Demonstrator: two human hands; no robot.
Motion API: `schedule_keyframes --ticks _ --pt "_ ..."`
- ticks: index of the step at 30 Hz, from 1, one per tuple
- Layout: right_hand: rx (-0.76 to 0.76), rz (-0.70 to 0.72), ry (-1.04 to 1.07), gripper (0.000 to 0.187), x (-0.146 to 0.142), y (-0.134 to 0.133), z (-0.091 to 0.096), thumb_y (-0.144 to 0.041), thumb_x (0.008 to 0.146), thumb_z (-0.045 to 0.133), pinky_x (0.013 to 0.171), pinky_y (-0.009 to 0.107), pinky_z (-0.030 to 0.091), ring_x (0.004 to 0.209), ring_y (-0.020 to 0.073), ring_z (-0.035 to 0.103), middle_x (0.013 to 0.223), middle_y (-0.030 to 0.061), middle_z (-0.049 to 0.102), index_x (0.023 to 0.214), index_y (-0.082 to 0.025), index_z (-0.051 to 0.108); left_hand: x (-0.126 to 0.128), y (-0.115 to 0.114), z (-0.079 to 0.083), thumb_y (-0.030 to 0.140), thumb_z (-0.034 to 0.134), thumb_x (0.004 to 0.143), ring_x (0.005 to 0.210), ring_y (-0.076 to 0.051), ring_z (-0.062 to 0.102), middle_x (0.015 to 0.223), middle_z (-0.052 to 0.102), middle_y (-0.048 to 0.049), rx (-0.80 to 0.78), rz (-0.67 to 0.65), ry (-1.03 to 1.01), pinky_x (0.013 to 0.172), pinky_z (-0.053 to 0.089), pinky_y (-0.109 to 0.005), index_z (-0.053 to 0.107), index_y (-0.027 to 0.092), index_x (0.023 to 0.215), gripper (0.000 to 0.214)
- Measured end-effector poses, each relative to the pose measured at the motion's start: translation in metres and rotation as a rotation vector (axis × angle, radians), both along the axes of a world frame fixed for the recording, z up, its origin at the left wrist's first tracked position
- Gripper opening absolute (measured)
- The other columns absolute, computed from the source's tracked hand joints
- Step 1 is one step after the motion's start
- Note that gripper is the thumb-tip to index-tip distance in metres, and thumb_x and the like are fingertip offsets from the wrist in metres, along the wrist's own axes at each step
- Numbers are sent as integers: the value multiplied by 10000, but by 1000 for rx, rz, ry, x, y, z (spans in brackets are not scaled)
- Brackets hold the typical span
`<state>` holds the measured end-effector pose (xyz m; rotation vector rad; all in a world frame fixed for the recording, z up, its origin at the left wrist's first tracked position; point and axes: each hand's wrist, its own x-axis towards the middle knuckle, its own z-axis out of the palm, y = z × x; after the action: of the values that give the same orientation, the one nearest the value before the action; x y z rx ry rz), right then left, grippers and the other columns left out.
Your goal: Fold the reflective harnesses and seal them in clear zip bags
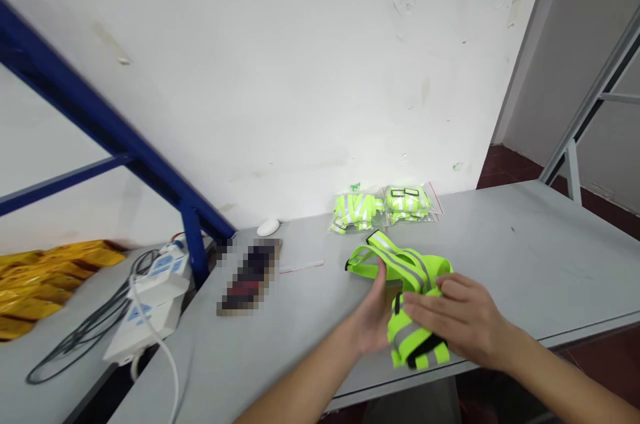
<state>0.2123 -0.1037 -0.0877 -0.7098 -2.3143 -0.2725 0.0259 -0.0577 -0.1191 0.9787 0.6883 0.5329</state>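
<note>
Between my two hands is a bundle of reflective safety straps point(413, 334), neon yellow-green with grey stripes and black edging. Loops of it trail up and left over the table. My left hand point(371, 317) grips it from the left, the thumb up against the straps and the other fingers mostly hidden behind. From the right, my right hand point(463, 321) closes over the folded part with its fingers bent across the front. Beyond them, by the wall, lie two clear bags of similar straps, the left bag point(356, 211) and the right bag point(409, 203).
The grey table point(510, 257) meets a white wall point(320, 77). On the left are a pixelated flat object point(250, 277), a white oval object point(269, 227), a clear flat bag point(300, 254), white boxes point(155, 304) with cables, yellow packets point(45, 284) and a blue frame point(125, 144).
</note>
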Motion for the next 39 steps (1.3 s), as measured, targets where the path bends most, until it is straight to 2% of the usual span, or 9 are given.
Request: schedule_keyframes --ticks 6,13,17,22,24,27,32,35,39 --pt "-13 92 -124 269 -25 -33 -3 -148 951 468 712 309 500 630 127 552 1126 68 724 1177 -160 613 22 21 16 598 363 893 670 -250 666 612 638 -48 -190 245 37 634 546 -384 625 168 736 527" --pt "-188 80 -293 272 -36 -25 -29 -206 945 477 667 313 435 721 157 558 1118 38 726 1187 -186 600 18 68 10 411 443 870 557 -194 599 571 613 -27 -55 249 219 605 530 -335 556 174 653 340" --pt "-406 79 -255 381 -37 -11 -33 -164 820 599 680 309 430 773 175 591 1081 10 734 1198 -211 603 -5 87 16 392 529 841 756 -246 657 794 693 -81 137 285 315 742 523 -367 633 161 776 262" --pt "-669 63 -138 163 -35 12 -31 -183 820 632 756 280 449 847 183 642 951 36 734 978 -193 671 -40 54 24 384 590 839 1190 -262 521 1233 621 -58 469 388 361 1007 401 -346 636 233 1075 284" --pt "-747 23 -143 69 -34 23 -29 -242 817 662 693 268 446 786 184 638 854 45 707 824 -174 653 -48 26 16 403 527 892 1115 -252 566 1219 619 -89 743 162 367 968 435 -375 560 218 1216 374" --pt "-882 -25 -132 141 -32 37 -28 -284 807 672 581 243 413 672 164 596 745 10 645 765 -173 594 -51 -7 -2 408 591 861 1137 -258 557 1266 582 -108 815 83 389 967 444 -395 445 216 1310 510" --pt "-918 -123 -57 220 -27 39 -34 -364 849 616 616 293 464 726 188 577 888 39 615 950 -185 540 -41 -14 -19 407 671 784 862 -225 625 998 658 -42 633 197 527 756 505 -344 423 211 1272 582" --pt "-784 -209 16 359 -28 29 -46 -357 907 533 811 410 500 1001 268 572 1138 131 572 1204 -170 460 -31 -2 -18 414 635 811 770 -199 624 863 659 2 537 227 476 686 499 -313 492 214 1168 434" --pt "-543 -316 168 598 -26 15 -62 -359 919 519 1012 540 391 1263 336 406 1353 186 430 1420 -183 243 -19 8 -12 413 666 796 881 -219 659 978 696 -34 360 311 361 758 520 -327 531 198 1116 408"
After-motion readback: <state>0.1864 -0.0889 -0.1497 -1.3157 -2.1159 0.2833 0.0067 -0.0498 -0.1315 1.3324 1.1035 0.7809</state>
